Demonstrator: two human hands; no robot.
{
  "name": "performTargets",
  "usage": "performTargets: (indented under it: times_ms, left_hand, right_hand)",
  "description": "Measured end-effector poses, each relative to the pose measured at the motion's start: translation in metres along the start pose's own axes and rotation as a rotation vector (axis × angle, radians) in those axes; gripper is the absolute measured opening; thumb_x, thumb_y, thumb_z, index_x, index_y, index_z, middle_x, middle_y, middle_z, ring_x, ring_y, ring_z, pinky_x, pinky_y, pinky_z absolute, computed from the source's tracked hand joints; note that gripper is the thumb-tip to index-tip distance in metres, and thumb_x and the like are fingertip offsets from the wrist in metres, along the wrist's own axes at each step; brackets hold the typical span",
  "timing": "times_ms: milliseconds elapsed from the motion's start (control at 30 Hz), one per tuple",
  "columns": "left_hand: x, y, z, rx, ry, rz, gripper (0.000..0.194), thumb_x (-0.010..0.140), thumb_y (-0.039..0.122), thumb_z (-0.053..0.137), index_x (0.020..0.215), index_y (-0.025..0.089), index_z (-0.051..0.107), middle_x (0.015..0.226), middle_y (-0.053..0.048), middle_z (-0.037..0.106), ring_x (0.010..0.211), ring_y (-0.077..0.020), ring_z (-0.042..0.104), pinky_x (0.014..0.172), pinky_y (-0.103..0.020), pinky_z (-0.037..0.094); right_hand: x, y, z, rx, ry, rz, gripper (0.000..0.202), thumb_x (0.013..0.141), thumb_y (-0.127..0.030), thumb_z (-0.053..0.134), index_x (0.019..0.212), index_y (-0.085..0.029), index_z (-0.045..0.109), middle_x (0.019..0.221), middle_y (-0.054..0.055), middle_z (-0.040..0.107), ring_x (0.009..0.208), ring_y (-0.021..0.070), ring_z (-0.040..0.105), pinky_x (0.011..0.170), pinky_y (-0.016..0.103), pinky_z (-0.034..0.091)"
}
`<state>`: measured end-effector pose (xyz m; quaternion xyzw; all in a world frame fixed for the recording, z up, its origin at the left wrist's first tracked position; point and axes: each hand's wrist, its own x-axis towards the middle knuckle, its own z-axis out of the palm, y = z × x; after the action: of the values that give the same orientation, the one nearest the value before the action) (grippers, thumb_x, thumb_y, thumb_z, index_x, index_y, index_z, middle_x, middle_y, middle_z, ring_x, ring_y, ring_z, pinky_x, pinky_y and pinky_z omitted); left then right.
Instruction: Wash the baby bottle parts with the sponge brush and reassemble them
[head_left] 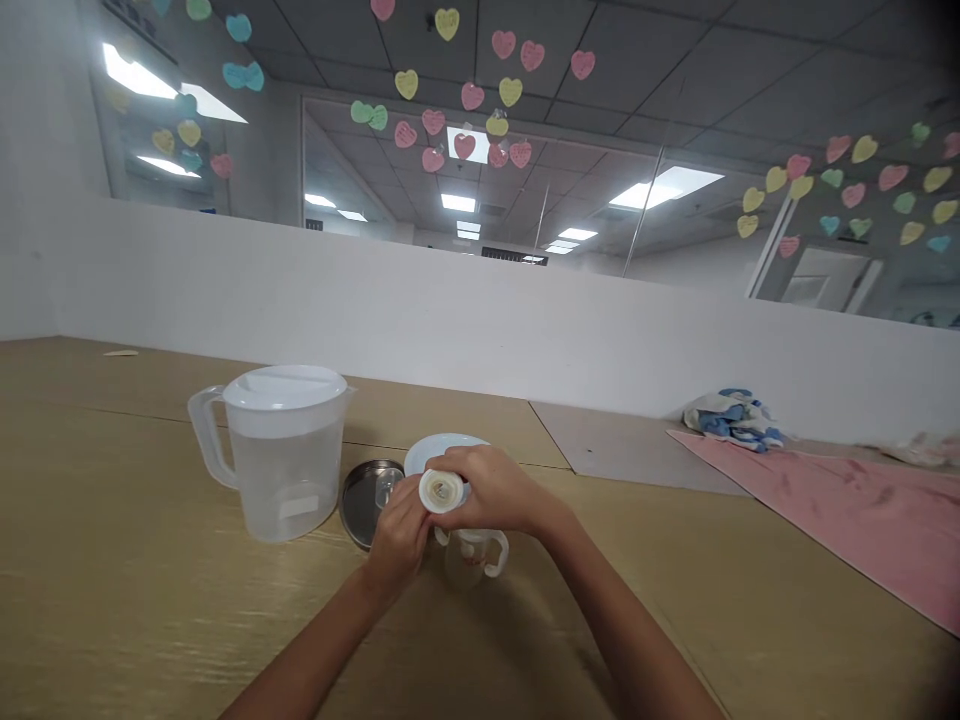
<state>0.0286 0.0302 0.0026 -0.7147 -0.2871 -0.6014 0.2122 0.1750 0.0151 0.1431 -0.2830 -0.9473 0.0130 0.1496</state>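
Observation:
Both of my hands are closed together at the middle of the view, around a small white round lid (441,491) with a cream-coloured centre. My left hand (401,530) grips it from the left. My right hand (491,488) wraps over it from the right, fingertips partly hidden. Just below them is a clear two-handled cup (465,562) with white handles; whether it touches my hands I cannot tell. A small clear piece (386,487) shows behind my left fingers, in front of a round dark metal tray (358,505). A pale blue plate (442,443) lies behind my hands, partly covered.
Left of my hands stands a large translucent pitcher (285,470) with a white lid and handle. To the right lie a pink cloth (847,510) and a crumpled blue-and-white cloth (731,418). A low white wall (450,310) borders the brown table (150,600).

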Motion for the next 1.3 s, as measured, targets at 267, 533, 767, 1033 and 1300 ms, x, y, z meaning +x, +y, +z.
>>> performTargets:
  times_ms: [267, 533, 767, 1033, 1300]
  left_hand:
    - [0.001, 0.001, -0.001, -0.014, 0.021, 0.181, 0.029, 0.088, 0.016, 0.042, 0.114, 0.014, 0.053, 0.097, -0.013, 0.067, 0.098, -0.0241, 0.06, 0.083, -0.039, 0.049]
    - [0.0, 0.006, -0.001, -0.076, -0.077, 0.161, 0.033, 0.085, 0.015, 0.05, 0.117, 0.015, 0.052, 0.102, -0.012, 0.067, 0.099, -0.0232, 0.06, 0.087, -0.038, 0.047]
    - [0.005, 0.0, -0.004, -0.03, -0.011, 0.066, 0.026, 0.088, 0.015, 0.044, 0.113, 0.015, 0.054, 0.096, -0.011, 0.066, 0.094, -0.0217, 0.059, 0.083, -0.037, 0.046]
    - [0.009, 0.004, -0.009, -0.027, -0.056, -0.174, 0.023, 0.09, 0.017, 0.039, 0.106, 0.015, 0.055, 0.097, -0.01, 0.064, 0.092, -0.0202, 0.057, 0.081, -0.034, 0.044]
    - [0.014, 0.003, -0.004, -0.012, 0.057, -0.337, 0.025, 0.089, 0.028, 0.047, 0.107, 0.018, 0.061, 0.095, -0.007, 0.068, 0.087, -0.0186, 0.061, 0.077, -0.031, 0.048]
  right_hand:
    - [-0.007, 0.01, -0.008, 0.322, -0.083, -0.134, 0.015, 0.065, -0.026, 0.068, 0.077, -0.02, 0.061, 0.07, -0.006, 0.055, 0.065, 0.0091, 0.047, 0.058, 0.02, 0.034]
    - [-0.007, 0.023, -0.01, 0.631, -0.252, -0.053, 0.023, 0.063, -0.033, 0.071, 0.08, -0.018, 0.064, 0.068, -0.005, 0.052, 0.064, 0.0092, 0.046, 0.054, 0.019, 0.036]
    - [-0.002, 0.027, -0.005, 0.682, -0.172, -0.117, 0.037, 0.062, -0.027, 0.073, 0.098, -0.021, 0.063, 0.085, -0.002, 0.056, 0.078, 0.0128, 0.051, 0.066, 0.022, 0.042]
    - [-0.002, 0.023, 0.003, 0.368, -0.02, -0.117, 0.049, 0.075, -0.014, 0.06, 0.12, -0.03, 0.054, 0.105, 0.004, 0.048, 0.084, 0.0128, 0.05, 0.072, 0.025, 0.044]
    - [0.006, 0.021, 0.016, 0.376, 0.23, 0.038, 0.041, 0.075, -0.034, 0.066, 0.113, -0.023, 0.057, 0.109, 0.006, 0.056, 0.099, 0.0188, 0.052, 0.083, 0.034, 0.046]
